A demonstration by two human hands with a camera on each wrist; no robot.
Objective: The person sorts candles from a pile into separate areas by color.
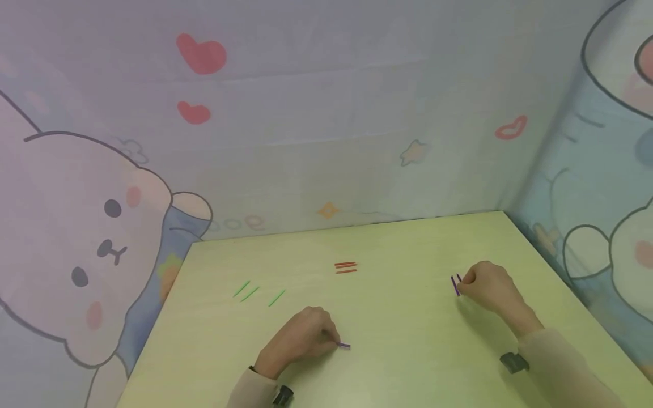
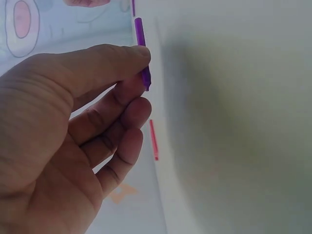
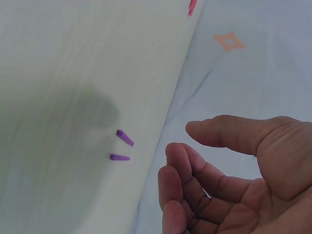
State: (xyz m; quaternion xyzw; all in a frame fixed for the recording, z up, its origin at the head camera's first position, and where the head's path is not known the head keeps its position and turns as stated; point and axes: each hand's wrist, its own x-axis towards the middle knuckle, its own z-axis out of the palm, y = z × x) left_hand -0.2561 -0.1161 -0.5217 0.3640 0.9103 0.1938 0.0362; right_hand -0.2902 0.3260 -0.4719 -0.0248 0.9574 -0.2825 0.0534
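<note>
In the head view my left hand (image 1: 303, 334) is low over the front middle of the table. It pinches a thin purple stick with a narrowed end (image 2: 142, 36) between thumb and index finger. My right hand (image 1: 487, 288) hovers at the table's right side, with its thumb and bent fingers apart and nothing between them in the right wrist view. Two more purple sticks (image 3: 125, 138) lie on the table just beyond its fingertips, slightly angled to each other.
Three red sticks (image 1: 346, 271) lie close together near the middle back of the yellow-green table (image 1: 398, 362). Three green sticks (image 1: 277, 298) lie slanted at the left, spaced apart. A cartoon-printed cloth (image 1: 306, 113) hangs behind the table's back edge and along its sides.
</note>
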